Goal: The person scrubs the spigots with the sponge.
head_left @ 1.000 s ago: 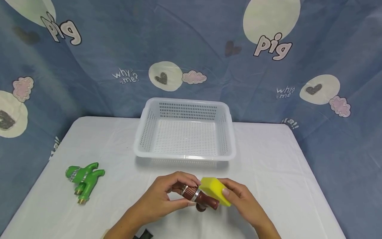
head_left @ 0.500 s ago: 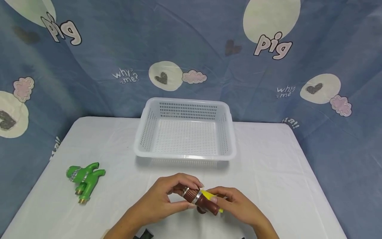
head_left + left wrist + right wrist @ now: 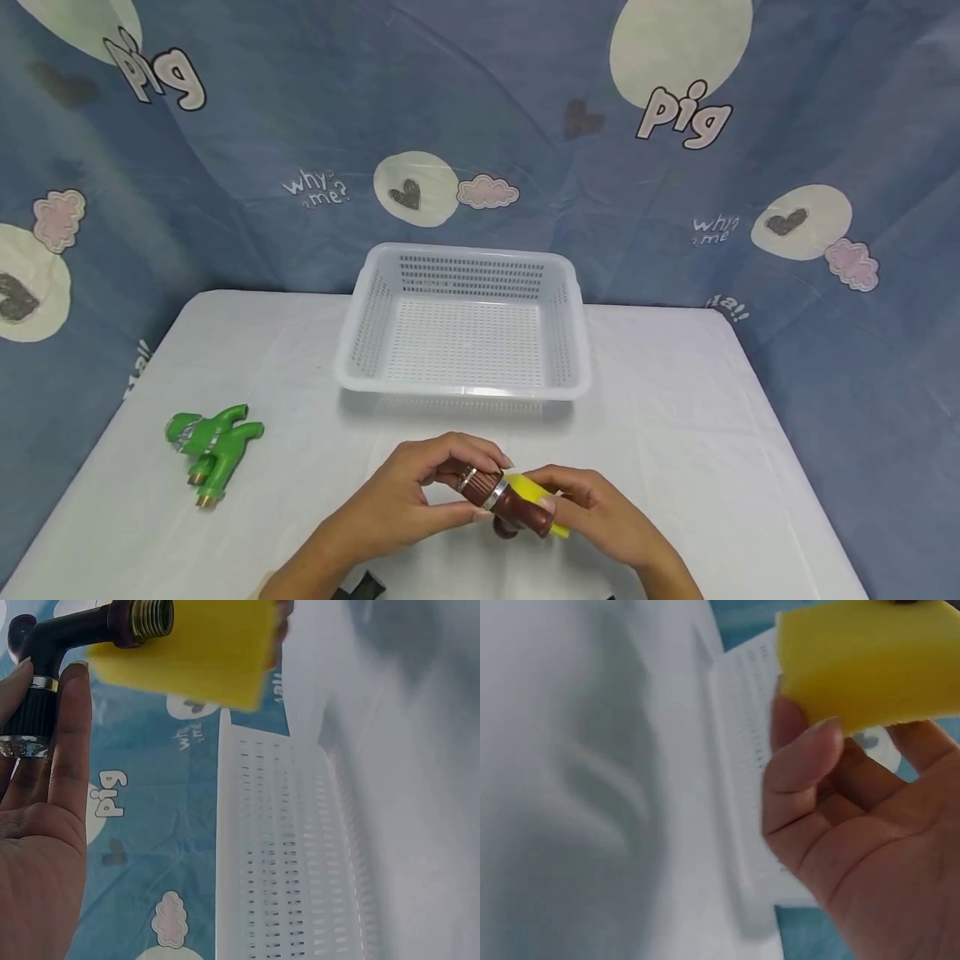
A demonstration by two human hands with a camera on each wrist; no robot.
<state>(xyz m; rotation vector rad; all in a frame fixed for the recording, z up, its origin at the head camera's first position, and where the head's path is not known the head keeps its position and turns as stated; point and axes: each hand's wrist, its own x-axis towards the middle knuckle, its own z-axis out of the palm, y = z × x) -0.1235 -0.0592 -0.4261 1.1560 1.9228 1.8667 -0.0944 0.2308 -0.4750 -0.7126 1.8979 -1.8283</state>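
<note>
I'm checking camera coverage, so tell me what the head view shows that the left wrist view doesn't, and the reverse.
Only head: the green tap and a cut-off black item at the bottom edge.
Only left wrist: the threaded end of the brown tap.
Both: the sponge, basket, table, backdrop, at least part of the right grip, and the left grip holding the brown tap.

A makeshift tabletop workspace, with blue cartoon-print fabric [image 3: 480,83] behind and beside a white-covered table [image 3: 675,417].
</note>
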